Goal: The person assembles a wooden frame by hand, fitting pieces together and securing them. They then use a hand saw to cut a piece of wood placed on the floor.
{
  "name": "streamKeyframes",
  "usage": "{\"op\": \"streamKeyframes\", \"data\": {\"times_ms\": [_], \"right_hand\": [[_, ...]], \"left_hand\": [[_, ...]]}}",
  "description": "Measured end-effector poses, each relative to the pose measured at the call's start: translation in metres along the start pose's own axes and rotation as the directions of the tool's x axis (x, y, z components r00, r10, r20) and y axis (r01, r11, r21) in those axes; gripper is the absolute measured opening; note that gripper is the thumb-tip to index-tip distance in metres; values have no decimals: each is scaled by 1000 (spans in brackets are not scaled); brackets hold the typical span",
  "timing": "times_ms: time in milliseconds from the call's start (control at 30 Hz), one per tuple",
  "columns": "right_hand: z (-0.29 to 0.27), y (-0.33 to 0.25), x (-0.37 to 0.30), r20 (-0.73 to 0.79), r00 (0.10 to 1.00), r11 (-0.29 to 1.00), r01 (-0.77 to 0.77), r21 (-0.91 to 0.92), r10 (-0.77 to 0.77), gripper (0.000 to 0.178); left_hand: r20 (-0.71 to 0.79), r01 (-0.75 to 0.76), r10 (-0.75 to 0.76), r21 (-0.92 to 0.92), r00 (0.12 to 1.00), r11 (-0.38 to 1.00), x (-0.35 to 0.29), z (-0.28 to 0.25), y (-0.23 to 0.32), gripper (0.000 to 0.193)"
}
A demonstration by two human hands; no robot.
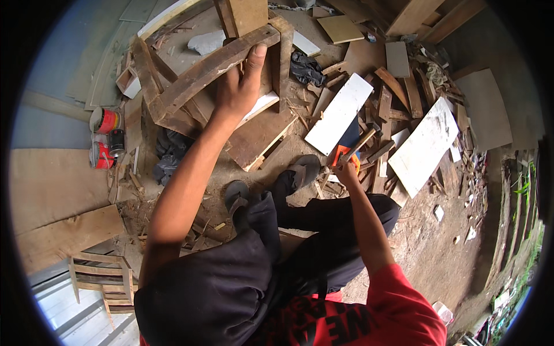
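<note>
My left hand [239, 86] is closed round the curved rail of a worn brown wooden chair frame [213, 63], its thumb lying over the top and its other fingers mostly hidden behind the wood. The frame stands tilted in front of me, near a low wooden box-like piece [261, 137]. Off to the right, beyond my knee, my right hand [346, 172] is closed on the wooden handle of a hammer [362, 141], the head pointing away from me. Right under it lies a handsaw with an orange handle [339, 154] and a blue blade [350, 135].
White boards [339, 114] and wood scraps [398, 98] cover the ground ahead and right. Red paint cans [104, 154] stand at the left by black plastic bags [172, 154]. A slatted wooden chair [104, 274] is behind on the left. My sandalled feet are between the pieces.
</note>
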State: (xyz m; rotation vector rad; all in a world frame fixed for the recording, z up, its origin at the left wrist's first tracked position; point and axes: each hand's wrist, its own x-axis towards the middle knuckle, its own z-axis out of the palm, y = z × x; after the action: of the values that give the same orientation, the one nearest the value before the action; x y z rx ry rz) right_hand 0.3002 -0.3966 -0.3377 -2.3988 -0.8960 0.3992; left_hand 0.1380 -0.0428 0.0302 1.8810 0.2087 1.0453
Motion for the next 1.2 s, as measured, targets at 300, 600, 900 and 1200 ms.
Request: {"op": "streamKeyframes", "data": {"times_ms": [300, 600, 900, 1200], "right_hand": [[2, -50, 13, 222, 969, 988, -76, -135, 105, 28], [72, -113, 75, -40, 999, 996, 8, 94, -5, 21], [103, -127, 109, 180, 942, 774, 335, -538, -283, 17], [64, -118, 113, 36, 968, 956, 252, -150, -250, 26]], "left_hand": [[-80, -5, 3, -22, 997, 1000, -1, 1, -4, 46], [-65, 12, -11, 23, 998, 1000, -1, 2, 3, 47], [7, -66, 66, 28, 998, 997, 2, -7, 2, 35], [-23, -101, 100, -34, 995, 994, 4, 1, -6, 38]]}}
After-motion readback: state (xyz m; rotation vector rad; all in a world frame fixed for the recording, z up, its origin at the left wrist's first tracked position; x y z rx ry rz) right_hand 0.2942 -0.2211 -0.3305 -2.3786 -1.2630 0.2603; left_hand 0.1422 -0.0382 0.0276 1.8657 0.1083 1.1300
